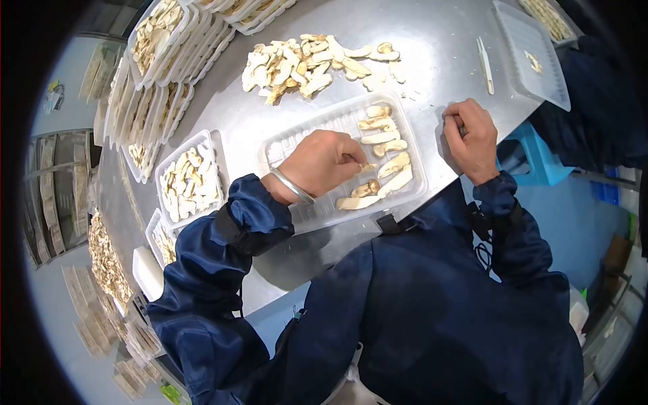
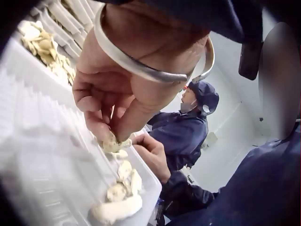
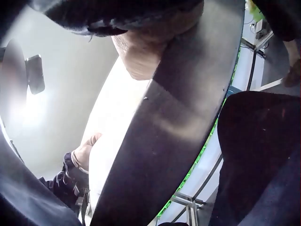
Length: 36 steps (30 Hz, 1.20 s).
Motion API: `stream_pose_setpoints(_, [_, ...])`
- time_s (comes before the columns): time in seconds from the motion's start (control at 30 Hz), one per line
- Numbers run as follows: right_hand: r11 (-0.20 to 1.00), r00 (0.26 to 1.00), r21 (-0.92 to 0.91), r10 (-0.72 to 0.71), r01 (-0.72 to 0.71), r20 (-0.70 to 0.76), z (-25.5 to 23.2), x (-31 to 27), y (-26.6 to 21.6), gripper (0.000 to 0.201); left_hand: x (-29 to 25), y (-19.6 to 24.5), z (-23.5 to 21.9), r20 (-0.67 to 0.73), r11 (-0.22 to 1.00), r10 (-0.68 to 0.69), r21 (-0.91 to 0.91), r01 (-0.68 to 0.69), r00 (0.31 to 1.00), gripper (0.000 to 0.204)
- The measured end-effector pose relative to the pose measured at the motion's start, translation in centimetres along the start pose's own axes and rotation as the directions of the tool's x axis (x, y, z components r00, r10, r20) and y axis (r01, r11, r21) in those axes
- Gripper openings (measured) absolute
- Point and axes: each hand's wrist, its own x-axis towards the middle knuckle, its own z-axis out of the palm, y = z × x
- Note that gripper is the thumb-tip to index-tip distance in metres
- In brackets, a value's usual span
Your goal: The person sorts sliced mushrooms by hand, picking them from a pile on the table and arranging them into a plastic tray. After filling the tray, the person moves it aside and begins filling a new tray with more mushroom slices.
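Note:
My left hand (image 1: 320,162), with a metal bangle at its wrist, pinches a small pale mushroom slice (image 2: 113,142) between thumb and fingertips. It is over the right half of a clear ribbed plastic tray (image 1: 277,145). Down the tray's right side lie several mushroom slices (image 1: 388,147), and a longer pale slice (image 1: 358,202) sits along the near edge with a browner piece (image 1: 365,189) beside it. To the right of the tray, my right hand (image 1: 470,138) rests on the metal table with its fingers loosely curled. No held thing shows in it.
A loose pile of mushroom slices (image 1: 297,67) lies beyond the tray. At left stand stacked filled trays (image 1: 179,54) and another filled tray (image 1: 189,179). White tweezers (image 1: 485,65) and a nearly bare tray (image 1: 533,54) are at the far right. A blue stool (image 1: 533,155) stands below the table's edge.

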Motion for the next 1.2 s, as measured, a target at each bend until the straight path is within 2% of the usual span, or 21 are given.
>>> stream_pose_setpoints(0.13, [1.0,1.0,-0.002,-0.002,0.002,0.0,0.0,0.0,-0.1,0.005,-0.2,0.3,0.5,-0.001,0.986,-0.122,-0.111,0.121,0.993,0.009])
stream_pose_setpoints(0.33, [1.0,1.0,-0.013,-0.004,0.004,0.0,0.0,0.1,0.0,0.005,-0.5,0.7,1.1,-0.03,0.986,-0.133,-0.104,0.129,0.991,0.008])
stream_pose_setpoints(0.43, [1.0,1.0,-0.016,-0.001,0.002,0.01,-0.1,0.1,0.0,0.005,-0.8,0.8,0.9,-0.209,0.992,0.102,0.091,-0.085,0.973,0.008])
stream_pose_setpoints(0.5, [1.0,1.0,-0.019,0.001,0.0,0.009,-0.2,0.1,-0.1,0.005,0.0,-0.4,-1.1,-0.413,0.95,0.24,0.286,-0.124,0.879,0.012])
stream_pose_setpoints(0.53, [1.0,1.0,-0.016,0.001,-0.001,0.005,-0.1,0.1,-0.1,0.006,0.6,-1.3,-2.5,-0.496,0.916,0.315,0.382,-0.123,0.809,0.013])
stream_pose_setpoints(0.6, [1.0,1.0,-0.011,-0.003,0.003,-0.004,0.0,0.1,-0.1,0.006,1.9,-2.5,-5.6,-0.518,0.84,0.275,0.539,0.059,0.81,0.017])
stream_pose_setpoints(0.73, [1.0,1.0,-0.009,0.02,-0.02,0.002,-0.1,0.2,-0.3,0.006,3.8,-3.9,-6.1,-0.471,0.74,0.268,0.659,0.133,0.841,0.018])
stream_pose_setpoints(1.0, [1.0,1.0,-0.007,0.024,-0.024,0.007,0.0,0.0,-0.1,0.006,4.5,-4.8,-5.5,-0.479,0.73,0.252,0.665,0.16,0.841,0.014])
stream_pose_setpoints(1.1, [1.0,1.0,-0.006,0.007,-0.007,0.007,-0.2,0.1,-0.2,0.006,2.9,-3.2,-6.3,-0.489,0.897,0.149,0.432,0.09,0.86,0.01])
stream_pose_setpoints(1.2, [1.0,1.0,0.002,0.0,0.0,-0.003,-0.1,0.1,-0.1,0.005,0.8,-0.6,-4.9,-0.303,0.975,0.095,0.219,-0.028,0.948,0.006])
